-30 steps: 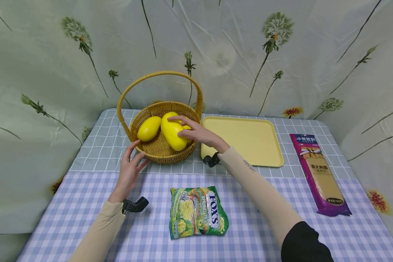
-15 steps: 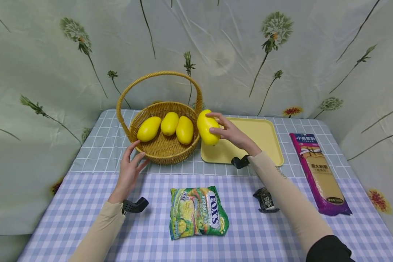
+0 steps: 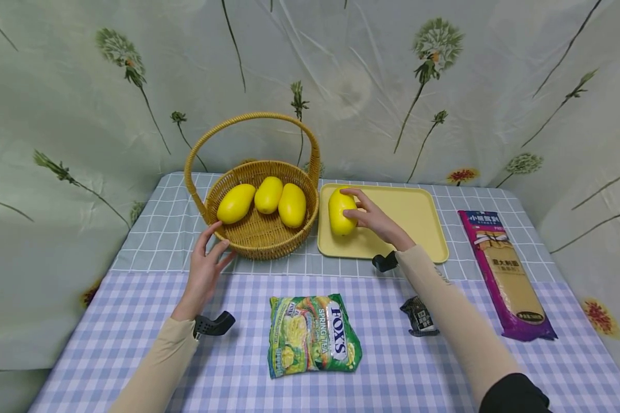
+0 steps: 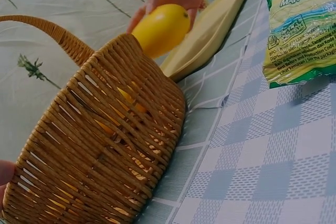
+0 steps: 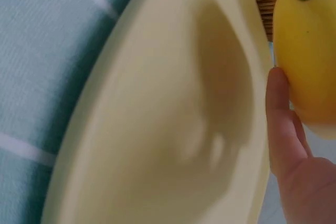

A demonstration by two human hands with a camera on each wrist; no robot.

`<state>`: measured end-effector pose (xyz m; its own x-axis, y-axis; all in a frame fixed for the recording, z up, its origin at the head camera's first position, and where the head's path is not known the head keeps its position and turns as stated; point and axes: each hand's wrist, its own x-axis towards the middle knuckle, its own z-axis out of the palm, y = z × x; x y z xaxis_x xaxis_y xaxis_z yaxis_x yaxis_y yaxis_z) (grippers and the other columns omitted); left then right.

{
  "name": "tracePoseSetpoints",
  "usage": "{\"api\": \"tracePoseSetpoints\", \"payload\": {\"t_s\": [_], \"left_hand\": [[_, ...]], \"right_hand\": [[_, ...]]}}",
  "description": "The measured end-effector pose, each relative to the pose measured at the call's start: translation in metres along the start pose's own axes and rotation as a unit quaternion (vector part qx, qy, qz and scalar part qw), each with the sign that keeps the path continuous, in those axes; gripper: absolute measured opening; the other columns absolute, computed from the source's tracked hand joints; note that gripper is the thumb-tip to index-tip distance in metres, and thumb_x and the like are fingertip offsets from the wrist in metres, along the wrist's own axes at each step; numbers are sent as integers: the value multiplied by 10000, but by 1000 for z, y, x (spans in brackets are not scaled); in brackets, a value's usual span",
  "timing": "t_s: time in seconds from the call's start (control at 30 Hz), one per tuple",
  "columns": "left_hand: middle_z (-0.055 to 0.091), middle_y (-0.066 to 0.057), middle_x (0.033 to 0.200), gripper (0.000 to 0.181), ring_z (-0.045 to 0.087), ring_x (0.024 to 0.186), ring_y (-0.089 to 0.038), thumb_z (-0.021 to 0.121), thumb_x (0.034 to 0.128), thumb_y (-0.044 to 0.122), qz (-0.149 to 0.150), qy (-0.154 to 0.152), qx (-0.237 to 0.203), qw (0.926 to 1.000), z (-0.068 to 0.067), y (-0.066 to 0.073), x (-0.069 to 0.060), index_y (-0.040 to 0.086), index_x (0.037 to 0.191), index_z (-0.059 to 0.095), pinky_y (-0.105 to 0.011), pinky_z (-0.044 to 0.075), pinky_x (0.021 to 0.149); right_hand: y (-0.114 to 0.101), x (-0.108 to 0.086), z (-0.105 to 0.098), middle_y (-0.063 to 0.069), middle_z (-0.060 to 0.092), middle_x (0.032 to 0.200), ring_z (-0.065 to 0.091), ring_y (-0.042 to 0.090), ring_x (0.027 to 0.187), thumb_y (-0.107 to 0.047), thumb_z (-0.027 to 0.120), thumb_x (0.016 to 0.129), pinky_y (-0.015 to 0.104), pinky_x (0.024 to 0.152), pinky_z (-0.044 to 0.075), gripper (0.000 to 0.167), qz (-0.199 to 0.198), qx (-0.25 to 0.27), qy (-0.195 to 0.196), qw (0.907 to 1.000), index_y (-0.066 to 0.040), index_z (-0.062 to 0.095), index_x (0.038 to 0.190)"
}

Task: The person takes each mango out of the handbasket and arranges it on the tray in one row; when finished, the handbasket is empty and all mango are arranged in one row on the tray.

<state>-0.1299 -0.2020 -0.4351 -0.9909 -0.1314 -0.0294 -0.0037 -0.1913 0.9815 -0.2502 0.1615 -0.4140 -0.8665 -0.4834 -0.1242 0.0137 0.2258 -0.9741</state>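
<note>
Yellow fruit point(image 3: 342, 213) has shifted from beside the basket point(image 3: 262, 251) to over the tray's point(image 3: 403, 223) left end. I see the right hand point(image 3: 378, 222) gripping it, the left hand's point(image 3: 201, 278) fingers relaxed against the basket. Transfer unfinished, I judge; three fruits point(image 3: 268, 195) remain inside.

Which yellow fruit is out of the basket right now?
The fruit held in the right grip, over the tray; the other three lie inside the basket.

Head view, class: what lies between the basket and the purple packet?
In the head view, the yellow tray; the right grip holds a yellow fruit over it.
</note>
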Motion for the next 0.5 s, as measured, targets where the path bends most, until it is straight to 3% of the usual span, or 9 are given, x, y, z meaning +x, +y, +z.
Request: {"api": "tracePoseSetpoints", "payload": {"t_s": [0.2, 0.5], "left_hand": [[93, -17, 1548, 491, 325, 1320, -356, 466, 1018, 99, 23, 33, 95, 9999, 0, -1, 1, 79, 1480, 299, -393, 446, 1004], [99, -7, 1547, 489, 330, 1321, -351, 469, 1017, 99, 12, 53, 71, 10000, 0, -1, 0, 73, 1476, 302, -451, 422, 1021]], "right_hand": [[6, 6, 4, 167, 274, 1452, 331, 351, 1252, -180, 560, 977, 519, 964, 414, 541, 171, -276, 62, 9995, -181, 330, 1467], [7, 15, 7, 183, 232, 1496, 229, 381, 1335, -189, 528, 996, 552, 992, 390, 535, 340, -514, -184, 9979, -115, 313, 1480]]}}
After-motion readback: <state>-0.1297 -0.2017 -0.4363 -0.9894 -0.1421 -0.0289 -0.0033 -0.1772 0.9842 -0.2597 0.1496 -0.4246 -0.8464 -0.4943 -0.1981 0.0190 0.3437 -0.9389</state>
